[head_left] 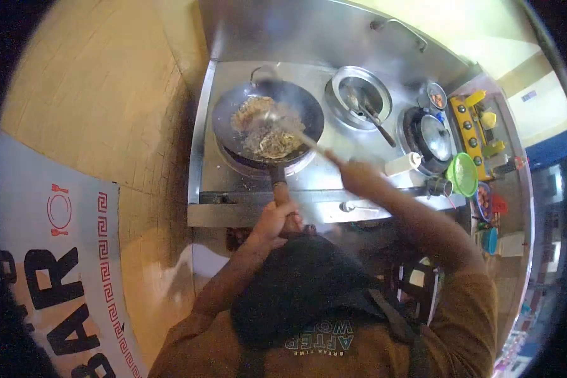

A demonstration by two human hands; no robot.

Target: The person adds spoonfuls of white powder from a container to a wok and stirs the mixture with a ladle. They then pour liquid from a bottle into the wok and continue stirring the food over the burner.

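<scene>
A large dark wok sits on the left burner, with steam rising from browned food inside it. My left hand is closed around the wok's wooden handle, close to the stove's front edge. In my right hand is the handle of a long cooking ladle, held from the right side. Its head reaches into the food and is blurred by steam and motion.
Right of the wok, a metal pot holds another long-handled utensil. Further right are a white squeeze bottle, a lidded pan, a green bowl and a yellow stove. A steel backsplash stands behind.
</scene>
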